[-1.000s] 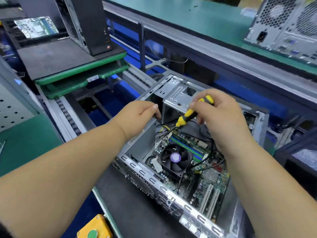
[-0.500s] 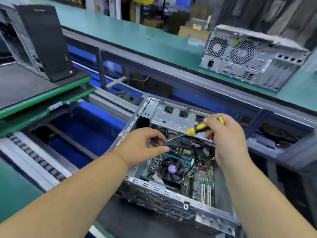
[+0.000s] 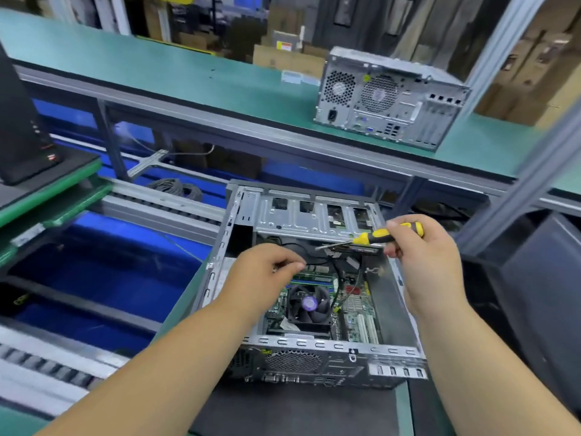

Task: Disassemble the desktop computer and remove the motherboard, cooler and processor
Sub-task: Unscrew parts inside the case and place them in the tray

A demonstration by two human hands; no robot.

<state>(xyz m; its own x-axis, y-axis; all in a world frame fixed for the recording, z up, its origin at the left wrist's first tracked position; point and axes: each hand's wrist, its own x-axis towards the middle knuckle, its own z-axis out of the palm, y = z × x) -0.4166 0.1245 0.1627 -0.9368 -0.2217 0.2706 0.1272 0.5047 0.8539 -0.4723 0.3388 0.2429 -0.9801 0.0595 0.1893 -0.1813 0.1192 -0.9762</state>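
Desktop computer (image 3: 314, 357) open: right hand (image 3: 427, 262) grips screwdriver (image 3: 377, 236) (shaft level), left hand (image 3: 264, 275) curled, contents hidden.

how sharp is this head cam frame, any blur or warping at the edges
Head view: the middle is fairly sharp, the cooler fan and the screwdriver in the right hand read clearly; the conveyor rollers at lower left and the metal post at right are smeared by motion blur; wide-angle distortion bows the green bench edge.
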